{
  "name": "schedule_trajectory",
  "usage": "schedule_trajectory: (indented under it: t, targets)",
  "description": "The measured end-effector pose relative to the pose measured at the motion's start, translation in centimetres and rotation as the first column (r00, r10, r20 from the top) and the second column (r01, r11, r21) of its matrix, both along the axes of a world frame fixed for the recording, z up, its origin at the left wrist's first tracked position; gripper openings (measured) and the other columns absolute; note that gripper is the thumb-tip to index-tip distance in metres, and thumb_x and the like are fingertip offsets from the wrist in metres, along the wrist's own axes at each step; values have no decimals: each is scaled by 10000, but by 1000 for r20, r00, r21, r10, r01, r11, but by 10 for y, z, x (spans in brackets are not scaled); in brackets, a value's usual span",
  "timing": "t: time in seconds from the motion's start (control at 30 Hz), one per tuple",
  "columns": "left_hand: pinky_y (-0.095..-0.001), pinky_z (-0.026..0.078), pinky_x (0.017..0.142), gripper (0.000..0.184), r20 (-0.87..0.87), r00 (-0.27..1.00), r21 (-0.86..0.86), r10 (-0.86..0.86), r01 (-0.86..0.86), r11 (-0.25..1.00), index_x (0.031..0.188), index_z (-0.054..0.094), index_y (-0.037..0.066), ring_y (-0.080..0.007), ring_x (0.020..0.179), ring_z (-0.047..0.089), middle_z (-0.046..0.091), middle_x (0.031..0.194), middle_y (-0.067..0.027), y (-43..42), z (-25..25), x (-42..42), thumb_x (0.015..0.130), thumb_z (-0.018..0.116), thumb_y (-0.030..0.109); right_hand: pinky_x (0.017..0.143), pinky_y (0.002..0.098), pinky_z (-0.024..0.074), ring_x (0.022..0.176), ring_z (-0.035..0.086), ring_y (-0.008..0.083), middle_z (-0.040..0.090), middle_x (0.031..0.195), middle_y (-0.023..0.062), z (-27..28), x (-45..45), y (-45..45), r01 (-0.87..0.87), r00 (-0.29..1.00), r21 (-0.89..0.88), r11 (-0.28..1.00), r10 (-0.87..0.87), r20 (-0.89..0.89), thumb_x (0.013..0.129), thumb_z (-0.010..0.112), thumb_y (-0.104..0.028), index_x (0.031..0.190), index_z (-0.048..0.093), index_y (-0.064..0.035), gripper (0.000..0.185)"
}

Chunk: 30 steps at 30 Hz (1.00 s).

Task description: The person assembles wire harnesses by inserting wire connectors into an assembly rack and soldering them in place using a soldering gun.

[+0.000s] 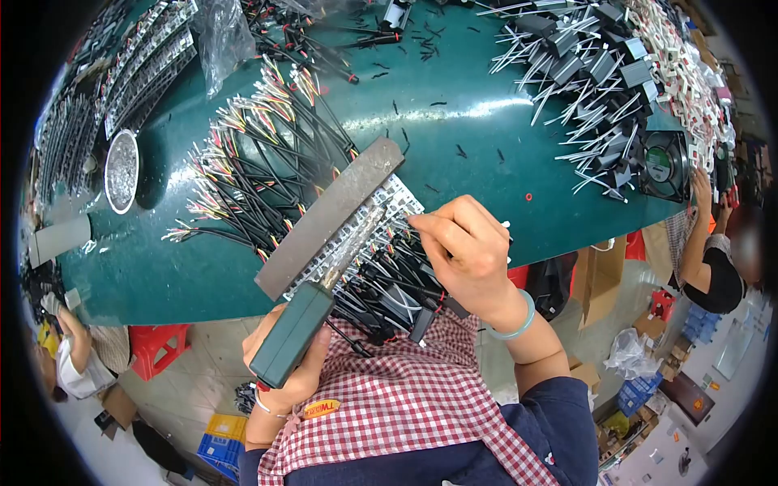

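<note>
My left hand (pixel 312 360) is wrapped around the dark green, boxy handle of a soldering iron (pixel 292 334). Its long metal shaft points up and right across a row of small white circuit boards (pixel 397 197). Against these boards lies a grey-brown metal bar (pixel 328 219), set diagonally. At the boards' right end my right hand (pixel 470 251) is closed in a pinch; whatever is between the fingertips is too small to make out. Black cables with connectors (pixel 389 296) hang from the boards' near side, over the table edge towards the checked apron.
Bundled black cables with coloured wire ends (pixel 251 154) lie beyond the bar. A white cup (pixel 122 172) stands left, near stacked board panels (pixel 150 69). Black parts with white leads (pixel 567 65) and a fan (pixel 666 165) are at right. Other people work at both sides.
</note>
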<state>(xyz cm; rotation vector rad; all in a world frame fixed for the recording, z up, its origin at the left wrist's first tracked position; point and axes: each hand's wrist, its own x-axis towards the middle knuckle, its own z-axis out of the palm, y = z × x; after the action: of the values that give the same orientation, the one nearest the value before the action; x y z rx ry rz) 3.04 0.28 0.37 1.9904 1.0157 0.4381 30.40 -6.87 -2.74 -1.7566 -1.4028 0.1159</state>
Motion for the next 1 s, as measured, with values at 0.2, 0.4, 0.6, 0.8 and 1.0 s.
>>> schedule_trajectory:
  t: [0.2,0.4,0.6,0.8,1.0]
  targets:
    - [-359,576,691,258,1,994,119,-112,111,987,947,725,-54,-323,771,716,699,898,-179,7,12,11,699,784,-20,547,352,472,679,595,237,570,763,75,-1,1,0,-26,1000,1,1000,26,-1,710,739,92,881,699,-12,204]
    - [-361,574,666,242,6,991,165,-130,127,978,896,724,-40,-324,754,709,684,873,-170,9,18,20,661,779,-27,552,351,478,698,604,244,583,784,80,-4,5,1,-62,998,11,998,62,-8,699,714,96,875,689,-10,207]
    - [-365,573,653,230,14,989,184,-145,140,973,870,718,-31,-322,744,705,676,849,-156,9,19,23,646,767,-33,564,353,488,715,610,247,592,806,83,-4,6,1,-74,997,8,997,74,4,683,699,98,882,681,-7,226]
    - [-358,568,644,229,8,988,186,-153,149,971,872,715,-34,-310,737,702,675,841,-155,9,19,25,647,756,-30,572,356,492,722,611,253,593,812,89,-5,6,1,-79,997,5,997,79,2,688,693,97,886,675,-6,224]
    - [-337,556,631,219,28,985,210,-172,163,964,853,671,-52,-298,713,697,670,819,-166,11,13,21,656,752,-2,572,358,494,725,612,255,593,815,91,-5,6,1,-81,997,3,997,81,3,691,684,99,889,672,-6,224]
